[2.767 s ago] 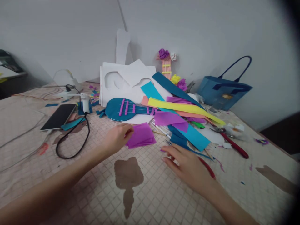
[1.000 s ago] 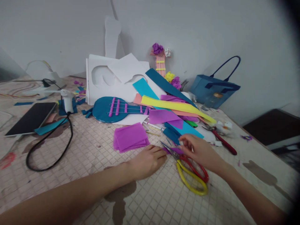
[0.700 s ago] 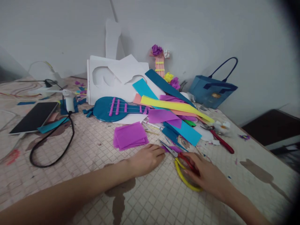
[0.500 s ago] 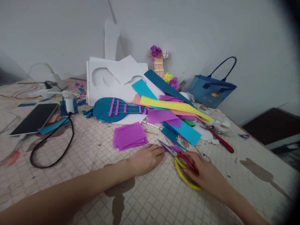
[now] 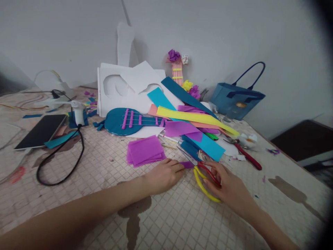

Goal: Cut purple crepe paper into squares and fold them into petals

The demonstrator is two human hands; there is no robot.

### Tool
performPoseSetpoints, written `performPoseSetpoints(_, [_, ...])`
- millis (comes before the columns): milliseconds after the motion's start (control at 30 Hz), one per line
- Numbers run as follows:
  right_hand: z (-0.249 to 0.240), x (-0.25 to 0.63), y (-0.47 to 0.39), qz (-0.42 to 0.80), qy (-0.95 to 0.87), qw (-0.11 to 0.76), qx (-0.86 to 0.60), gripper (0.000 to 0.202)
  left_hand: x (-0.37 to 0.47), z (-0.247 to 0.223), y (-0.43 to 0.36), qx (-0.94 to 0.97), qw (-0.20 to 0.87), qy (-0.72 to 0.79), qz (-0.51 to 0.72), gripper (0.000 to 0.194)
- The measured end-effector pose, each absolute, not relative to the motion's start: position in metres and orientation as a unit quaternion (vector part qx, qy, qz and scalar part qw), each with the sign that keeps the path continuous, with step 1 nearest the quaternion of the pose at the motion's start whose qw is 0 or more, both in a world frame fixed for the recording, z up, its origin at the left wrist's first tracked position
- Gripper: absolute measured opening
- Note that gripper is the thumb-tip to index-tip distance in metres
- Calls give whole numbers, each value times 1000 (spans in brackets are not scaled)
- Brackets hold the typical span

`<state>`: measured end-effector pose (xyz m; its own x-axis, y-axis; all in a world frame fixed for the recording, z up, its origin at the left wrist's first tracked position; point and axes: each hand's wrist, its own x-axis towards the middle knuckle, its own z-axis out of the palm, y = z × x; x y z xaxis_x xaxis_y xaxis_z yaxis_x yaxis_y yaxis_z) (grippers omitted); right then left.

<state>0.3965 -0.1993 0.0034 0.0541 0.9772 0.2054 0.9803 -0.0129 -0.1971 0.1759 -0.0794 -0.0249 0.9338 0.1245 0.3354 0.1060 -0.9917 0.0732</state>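
My left hand [image 5: 165,176] rests on the patterned tabletop, fingers together over the left end of a small purple strip [image 5: 187,164]. Red and yellow scissors [image 5: 206,180] lie between my hands, blades pointing up and left beside that strip. At the right, my right hand [image 5: 225,180] has its fingers and thumb round the scissors' handles. Just above my left hand sits a stack of purple paper pieces [image 5: 145,151]. Behind it lies a blue guitar-shaped piece [image 5: 123,121] with purple bars and thin strings.
Blue, yellow and purple paper strips [image 5: 192,118] are piled at the middle. Red-handled pliers [image 5: 249,157] and a blue bag [image 5: 236,100] are at the right. A tablet [image 5: 43,131], a white glue gun [image 5: 78,113] and its black cable are at the left. White cut boards [image 5: 111,100] lean behind.
The scissors have turned slightly in my right hand, and their yellow handle has moved up a little. The whole view has shifted slightly. My left hand has stayed in place.
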Motion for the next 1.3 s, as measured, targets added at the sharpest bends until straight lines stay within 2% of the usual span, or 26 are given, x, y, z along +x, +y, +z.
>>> performPoseSetpoints(167, [-6,393,-200,-16,-706,152,-691,40,176,-24,-79,982,26,61,176,25])
performPoseSetpoints(367, [-15,391,-201,22,-709,113,-696,46,175,-29,-76,981,32,41,185,26])
performPoseSetpoints(500, [-5,393,-202,44,-714,116,-689,40,159,-23,-76,980,37,49,192,27])
performPoseSetpoints(767, [17,349,-184,26,-743,176,-645,22,88,-4,-30,932,57,240,265,26])
performPoseSetpoints(967, [30,279,-134,55,-802,181,-566,12,60,-6,-7,870,131,370,298,22])
performPoseSetpoints(1133, [19,264,-110,46,-782,246,-571,10,55,-12,-7,852,134,407,301,22])
performPoseSetpoints(1300, [0,270,-119,81,-773,270,-568,11,53,-26,6,825,154,449,306,21])
